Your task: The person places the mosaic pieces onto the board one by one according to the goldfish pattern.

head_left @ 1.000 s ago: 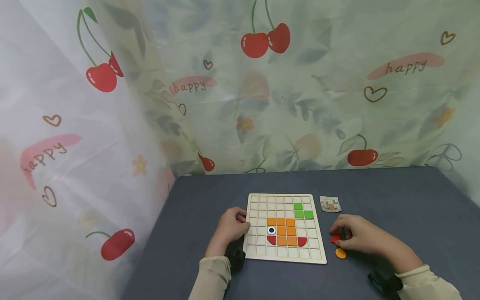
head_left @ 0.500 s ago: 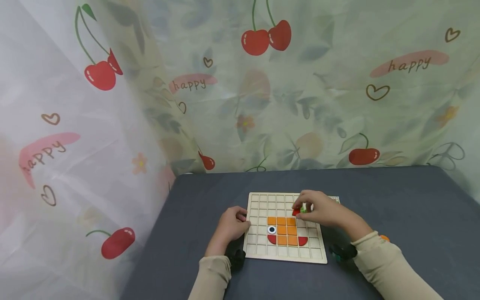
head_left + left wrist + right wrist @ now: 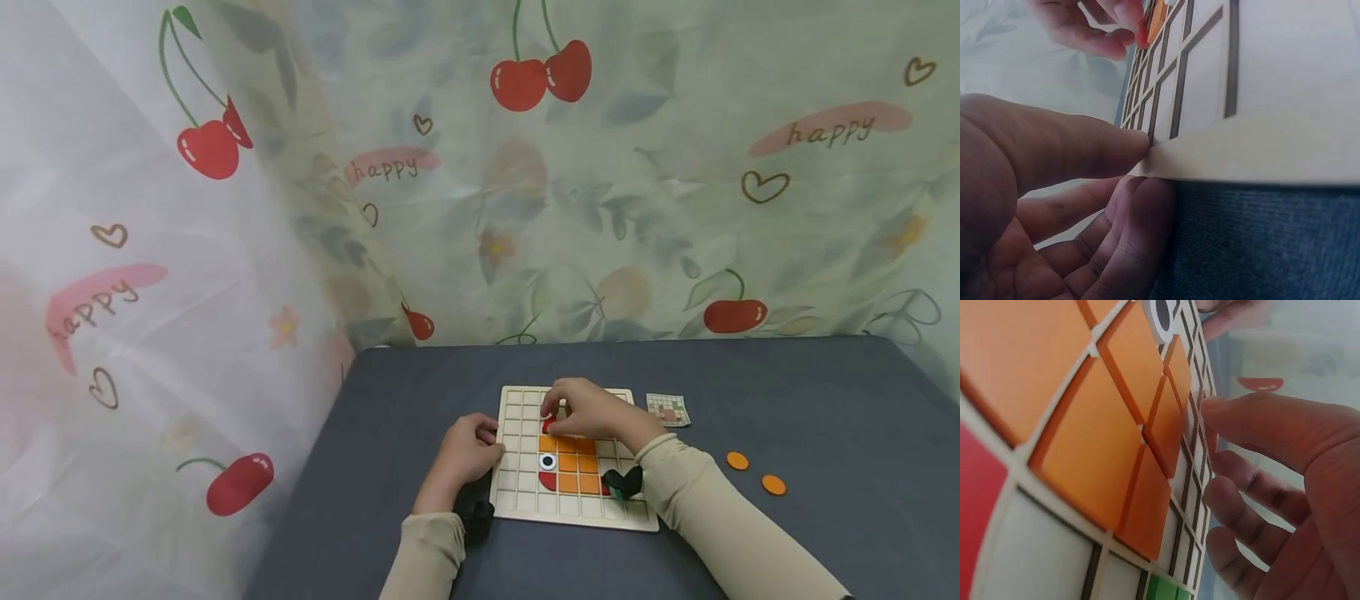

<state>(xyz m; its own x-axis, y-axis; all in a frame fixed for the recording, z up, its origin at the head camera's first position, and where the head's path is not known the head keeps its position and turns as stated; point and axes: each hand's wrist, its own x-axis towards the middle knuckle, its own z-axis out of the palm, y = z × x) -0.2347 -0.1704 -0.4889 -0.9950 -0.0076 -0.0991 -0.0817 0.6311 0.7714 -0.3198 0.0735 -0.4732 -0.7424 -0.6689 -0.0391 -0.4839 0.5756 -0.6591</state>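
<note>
A wooden grid board (image 3: 525, 503) lies on the dark table. My left hand (image 3: 468, 448) grips its left edge; in the left wrist view the thumb (image 3: 1085, 147) is on top and fingertips are at the edge below. My right hand (image 3: 588, 408) pinches a small red piece (image 3: 549, 426) over the board, just above the top-left orange square. Orange square tiles (image 3: 567, 483) fill the middle cells. To their left are a round eye piece (image 3: 548, 462) and a rounded red piece (image 3: 547, 481). Green tiles (image 3: 1163, 589) show in the right wrist view; the right hand hides them in the head view.
Two orange discs (image 3: 737, 461) lie on the table (image 3: 810, 400) right of the board. A small printed pattern card (image 3: 667, 409) is near the board's top right corner. A patterned curtain (image 3: 450, 208) stands behind and to the left.
My right hand has picked up the red piece from the table and carried it left across the board, past the green tiles. Both orange discs are now uncovered. The left hand stays at the edge.
</note>
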